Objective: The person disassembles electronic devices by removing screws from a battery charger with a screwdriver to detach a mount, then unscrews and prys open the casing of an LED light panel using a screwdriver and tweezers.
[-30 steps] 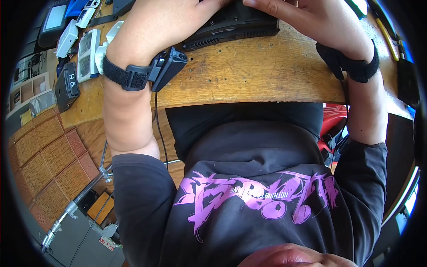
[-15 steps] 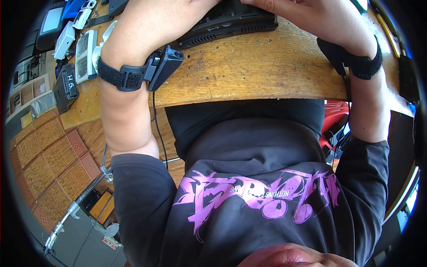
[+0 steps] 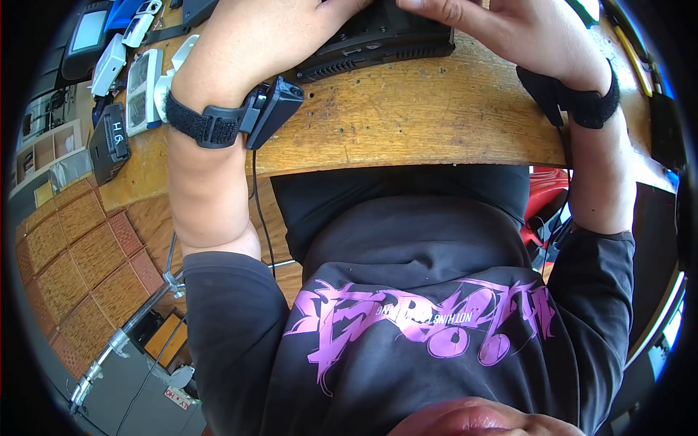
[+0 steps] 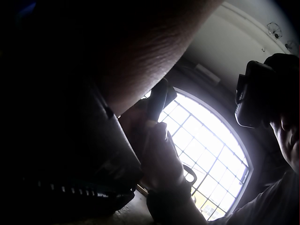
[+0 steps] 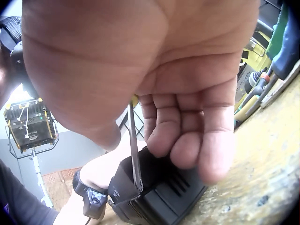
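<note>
A black plastic device casing (image 3: 378, 51) with slotted vents lies at the far part of the wooden bench in the head view. My right hand (image 3: 523, 33) is over its right side and grips a screwdriver (image 5: 133, 150); the handle is mostly hidden by the hand. In the right wrist view, the metal shaft slants down past the curled fingers (image 5: 185, 150), its tip at the edge of the casing. My left hand (image 3: 291, 29) is at the casing's left side, its fingers out of frame. The left wrist view is very dark, with the casing (image 4: 112, 154) close beside that hand.
White plastic devices (image 3: 144, 91) and a black box marked with white letters (image 3: 110, 142) stand along the bench's left side. Tools with green and blue handles (image 5: 285, 54) lie to the right. A cable (image 3: 258, 211) hangs from the left wrist camera over the front edge.
Both hands stay at the casing. Arms and casing shift slightly up in the head view, then back down; otherwise little differs.
</note>
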Tool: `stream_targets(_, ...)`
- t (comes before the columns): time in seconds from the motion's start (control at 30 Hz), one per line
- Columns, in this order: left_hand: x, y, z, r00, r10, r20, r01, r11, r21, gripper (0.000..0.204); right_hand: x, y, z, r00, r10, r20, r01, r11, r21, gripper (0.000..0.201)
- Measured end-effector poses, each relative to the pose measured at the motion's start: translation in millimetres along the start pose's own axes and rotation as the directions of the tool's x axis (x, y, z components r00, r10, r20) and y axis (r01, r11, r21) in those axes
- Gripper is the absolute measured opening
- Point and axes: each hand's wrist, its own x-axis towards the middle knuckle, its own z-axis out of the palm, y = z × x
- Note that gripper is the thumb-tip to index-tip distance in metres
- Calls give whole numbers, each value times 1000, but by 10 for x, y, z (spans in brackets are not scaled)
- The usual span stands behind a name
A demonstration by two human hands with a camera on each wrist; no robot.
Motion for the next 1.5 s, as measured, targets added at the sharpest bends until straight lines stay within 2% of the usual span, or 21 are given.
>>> stream_targets(0.07,-4,-1,2,1000,25,-12,-25,1000,-19,35,11,-19,-51,974,205,93,-224,924,309,45)
stream_targets(0.1,-6,2,-4,1000,25,-13,-26,1000,-18,35,3,-52,-37,975,204,93,-223,925,308,45)
stream_targets(0.2,-11,6,-19,998,57,-24,-58,998,-31,35,-13,-36,43,985,173,-19,-170,977,126,51)
stream_targets(0.27,-7,-1,-8,999,28,-18,-29,999,-23,36,10,223,68,992,122,15,-123,972,202,50)
stream_targets(0.5,-4,-2,4,1000,17,-23,-17,1000,-8,37,5,157,15,996,90,22,-92,965,247,44)
stream_targets(0.57,0,-4,5,999,36,-25,-36,999,-6,36,7,-25,-80,998,3,61,-19,965,260,39)
stream_targets(0.67,0,3,1,1000,19,-19,-19,1000,-14,35,-3,258,75,995,-99,-22,99,896,433,34)
stream_targets(0.8,14,16,-7,1000,23,-17,-23,1000,-6,32,17,316,84,992,-119,28,97,902,420,27)
stream_targets(0.87,17,15,-11,1000,23,-15,-24,1000,-17,30,82,450,139,913,-404,-66,395,827,400,21)
stream_targets(0.97,7,-4,5,999,32,-39,-33,999,-36,29,63,231,115,925,-338,-175,380,796,470,20)
stream_targets(1.0,8,-2,-3,999,33,-42,-34,999,-35,29,39,216,101,963,-246,-109,245,633,734,20)
stream_targets(1.03,9,1,-13,999,40,-35,-41,998,-49,29,11,235,111,963,-248,-109,246,635,732,20)
stream_targets(1.1,10,3,-24,998,45,-33,-47,997,-62,29,-16,243,147,951,-210,-227,300,806,510,22)
stream_targets(1.13,8,4,-17,998,47,-50,-49,998,-49,30,-43,89,-9,945,-279,-169,326,835,444,25)
stream_targets(1.17,5,2,-10,997,50,-66,-52,998,-37,30,-42,117,51,944,-284,-168,330,834,442,25)
stream_targets(1.23,3,-24,18,995,56,-80,-60,997,-42,31,-40,159,228,960,-56,-275,222,748,626,42)
stream_targets(1.27,4,-31,23,994,63,-90,-68,996,-50,32,-48,145,210,960,-58,-274,224,748,625,42)
stream_targets(1.33,6,-13,2,995,56,-85,-60,997,-43,33,1,-10,118,960,15,-280,163,782,601,64)
stream_targets(1.43,7,-2,-6,996,45,-72,-47,998,-34,35,14,88,31,960,-130,-249,242,833,497,78)
stream_targets(1.47,5,-4,-9,997,40,-65,-42,999,-31,36,30,75,150,911,-123,-394,285,878,385,68)
stream_targets(1.5,7,-5,-16,997,37,-68,-39,999,-30,36,41,107,148,911,-126,-393,287,877,385,68)
